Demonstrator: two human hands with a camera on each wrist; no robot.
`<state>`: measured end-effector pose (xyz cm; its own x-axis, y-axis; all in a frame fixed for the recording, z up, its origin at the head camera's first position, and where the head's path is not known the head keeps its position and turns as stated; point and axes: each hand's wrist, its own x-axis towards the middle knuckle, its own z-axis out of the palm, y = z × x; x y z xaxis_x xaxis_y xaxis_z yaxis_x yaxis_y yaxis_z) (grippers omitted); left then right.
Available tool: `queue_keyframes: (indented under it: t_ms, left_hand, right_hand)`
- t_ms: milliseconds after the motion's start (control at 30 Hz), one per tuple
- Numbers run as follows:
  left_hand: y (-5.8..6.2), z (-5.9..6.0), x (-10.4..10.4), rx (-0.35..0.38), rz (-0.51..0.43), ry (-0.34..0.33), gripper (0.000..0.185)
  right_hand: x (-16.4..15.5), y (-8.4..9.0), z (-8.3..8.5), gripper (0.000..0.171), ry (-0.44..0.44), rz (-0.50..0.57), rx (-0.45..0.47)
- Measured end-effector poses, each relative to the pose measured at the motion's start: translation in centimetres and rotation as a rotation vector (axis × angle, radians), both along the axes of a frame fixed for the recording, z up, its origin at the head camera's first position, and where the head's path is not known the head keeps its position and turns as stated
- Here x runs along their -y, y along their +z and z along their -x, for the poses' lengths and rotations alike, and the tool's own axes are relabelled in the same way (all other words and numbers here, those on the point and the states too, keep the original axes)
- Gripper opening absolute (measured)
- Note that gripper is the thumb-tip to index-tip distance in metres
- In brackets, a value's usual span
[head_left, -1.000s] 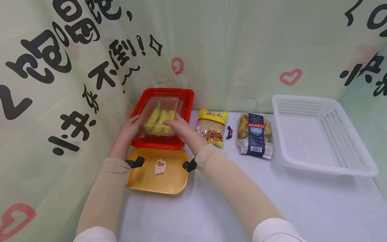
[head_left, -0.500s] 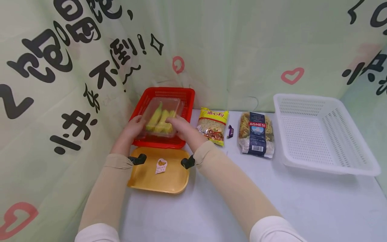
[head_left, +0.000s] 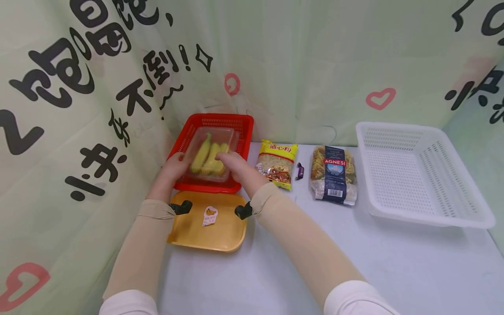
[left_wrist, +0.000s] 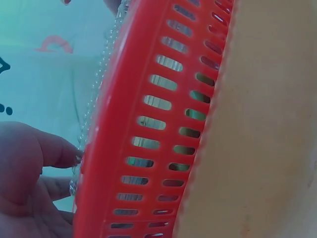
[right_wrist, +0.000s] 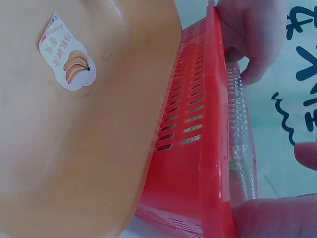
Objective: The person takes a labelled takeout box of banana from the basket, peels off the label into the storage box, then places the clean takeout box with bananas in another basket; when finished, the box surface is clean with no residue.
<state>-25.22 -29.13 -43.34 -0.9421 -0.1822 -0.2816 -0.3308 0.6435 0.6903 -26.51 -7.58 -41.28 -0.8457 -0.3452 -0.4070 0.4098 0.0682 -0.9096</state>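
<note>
A clear plastic box (head_left: 214, 135) with several yellow banana-like fruits (head_left: 201, 153) inside lies in the red basket (head_left: 246, 131) at the far left. My left hand (head_left: 173, 170) is at the left side of the box, fingertips right by its rim. In the left wrist view, its thumb (left_wrist: 59, 152) comes up to the edge. At the box's right side is my right hand (head_left: 240, 168), its thumb over the lid. The right wrist view has that thumb apart from the finger (right_wrist: 280, 218) along the edge.
In front of the basket stands a yellow tray (head_left: 228, 232) with a banana sticker (head_left: 210, 215). To the right lie a yellow pasta bag (head_left: 275, 165), a small purple-wrapped candy (head_left: 300, 170), an AGNESI pasta bag (head_left: 334, 175) and a white basket (head_left: 405, 179). A printed curtain (head_left: 283, 78) hangs behind.
The clear box has gone down slightly and settled into the red basket. My left fingertips have come a little away from its side; the right hand has barely moved.
</note>
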Motion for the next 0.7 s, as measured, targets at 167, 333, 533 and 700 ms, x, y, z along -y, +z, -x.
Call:
queue_keyframes:
  t_ms: [167,333,533,700]
  left_hand:
    - [-0.1,0.1,0.0,-0.002,0.072,0.007,0.076]
    - [0.0,0.0,-0.2,0.005,0.111,0.016,0.073]
    - [0.0,0.2,0.0,0.007,0.133,0.011,0.067]
    - [-0.1,0.2,0.2,-0.014,0.164,0.002,0.070]
  right_hand:
    - [-0.1,-0.1,-0.2,0.060,0.000,-0.119,-0.107]
    - [-1.2,-0.1,-0.6,0.062,0.049,-0.262,-0.276]
    - [-5.3,0.2,-2.0,0.055,0.079,-0.247,-0.310]
    - [-10.0,0.0,-3.5,0.056,0.130,-0.375,-0.415]
